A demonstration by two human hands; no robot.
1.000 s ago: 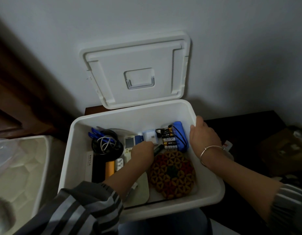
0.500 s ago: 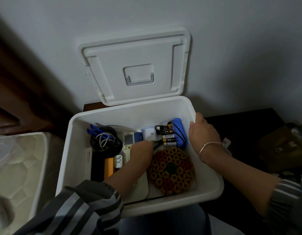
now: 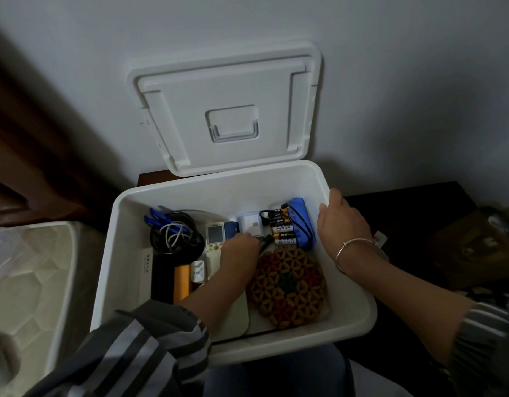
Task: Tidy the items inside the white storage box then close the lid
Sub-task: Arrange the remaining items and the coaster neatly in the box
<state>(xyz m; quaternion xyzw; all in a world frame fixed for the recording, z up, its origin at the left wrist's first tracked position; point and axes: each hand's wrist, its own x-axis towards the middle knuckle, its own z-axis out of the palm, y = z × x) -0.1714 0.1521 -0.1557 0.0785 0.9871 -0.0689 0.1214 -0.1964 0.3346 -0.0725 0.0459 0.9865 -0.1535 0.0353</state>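
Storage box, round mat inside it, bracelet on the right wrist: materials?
Storage box: moulded plastic, it seems; white, smooth, faintly glossy, with a rounded rim and a soft sheen on the walls. Round mat: probably small wooden or bamboo pieces linked in a flower lattice; tan, red and dark green, matte. It could be plastic. Bracelet: thin metal, silver-coloured, polished; it glints.

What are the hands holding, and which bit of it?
The left hand pinches one end of a small dark stick. The right hand grips the white box by its right rim.
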